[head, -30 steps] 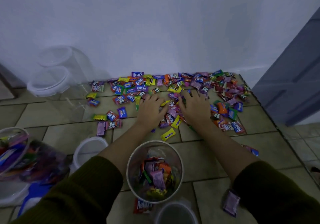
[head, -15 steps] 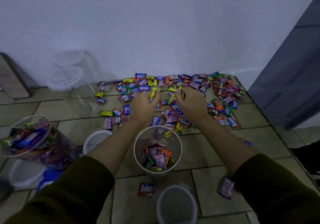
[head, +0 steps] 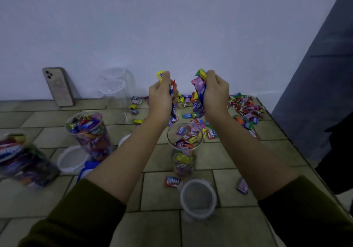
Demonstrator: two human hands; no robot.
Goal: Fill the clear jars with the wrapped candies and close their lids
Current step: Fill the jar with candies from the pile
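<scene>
The left hand (head: 162, 96) and the right hand (head: 215, 96) show only their backs, so most of the fingers (head: 211, 75) curl out of sight round the wrapped candies (head: 197, 82), and how many each hand holds cannot be told. Far left of the fingers, a filled jar (head: 19, 159) is smeared by blur and cut by the picture's edge, and the lid (head: 197, 197) below the fingers is soft as well. Beyond the fingers, part of the scattered candies (head: 246, 107) lies hidden behind the hands, the print on those to the right is too small to read, and both sleeves (head: 80, 214) run off the bottom edge.
</scene>
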